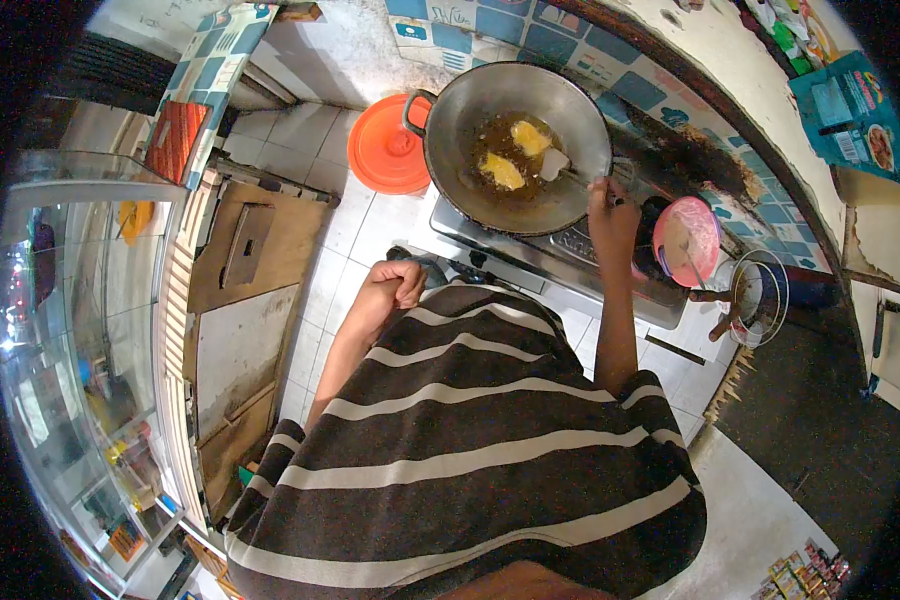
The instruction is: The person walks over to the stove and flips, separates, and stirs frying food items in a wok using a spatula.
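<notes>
A large wok with hot-looking oil sits on the stove. Two yellow battered pieces lie in the oil: one fried piece at the upper right, another fried piece at the lower left. My right hand is closed round the handle of a spatula at the wok's right rim. The spatula's flat blade rests in the oil beside the upper piece. In front of my body, away from the wok, my left hand is curled into a fist, with nothing seen in it.
An orange lidded bucket stands left of the wok. Right of the stove are a pink bowl of pale batter with a utensil in it and a wire strainer. A glass display case is at the left, and a teal packet lies upper right.
</notes>
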A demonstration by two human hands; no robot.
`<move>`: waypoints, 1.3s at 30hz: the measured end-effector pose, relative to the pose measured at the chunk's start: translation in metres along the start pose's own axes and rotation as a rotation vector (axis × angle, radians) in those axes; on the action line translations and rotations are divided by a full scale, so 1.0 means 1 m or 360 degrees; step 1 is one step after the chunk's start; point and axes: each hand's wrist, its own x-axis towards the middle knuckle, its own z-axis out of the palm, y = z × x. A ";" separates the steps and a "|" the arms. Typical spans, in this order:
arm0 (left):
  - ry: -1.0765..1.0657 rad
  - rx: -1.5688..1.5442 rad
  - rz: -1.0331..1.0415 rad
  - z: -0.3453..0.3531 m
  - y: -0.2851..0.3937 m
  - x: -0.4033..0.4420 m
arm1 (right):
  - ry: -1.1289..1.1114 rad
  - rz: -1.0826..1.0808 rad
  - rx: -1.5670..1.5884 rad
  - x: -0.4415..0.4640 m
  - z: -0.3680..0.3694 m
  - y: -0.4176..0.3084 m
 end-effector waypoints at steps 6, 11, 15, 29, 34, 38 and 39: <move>0.0018 -0.0028 0.0005 -0.002 -0.001 -0.004 | 0.0222 -0.0255 -0.0197 0.007 0.003 -0.008; 0.0023 -0.0047 0.0026 0.001 0.000 -0.007 | 0.0113 -0.0102 -0.0307 0.004 -0.004 -0.012; 0.0032 -0.0050 -0.0003 -0.002 -0.002 -0.006 | 0.0051 -0.0135 -0.0311 0.002 -0.004 -0.006; -0.0034 -0.0046 0.0004 0.000 0.001 0.000 | 0.0127 -0.0460 -0.0092 -0.002 -0.006 0.003; 0.0035 -0.0031 -0.0019 0.001 0.002 0.000 | 0.0004 -0.0231 0.0233 -0.004 -0.002 0.009; 0.0028 -0.0026 0.0007 0.001 0.001 -0.001 | -0.0061 0.0058 0.0588 -0.007 -0.003 0.013; 0.0024 -0.0029 0.0015 0.001 0.001 -0.001 | -0.0043 0.0000 0.0480 -0.008 -0.003 0.014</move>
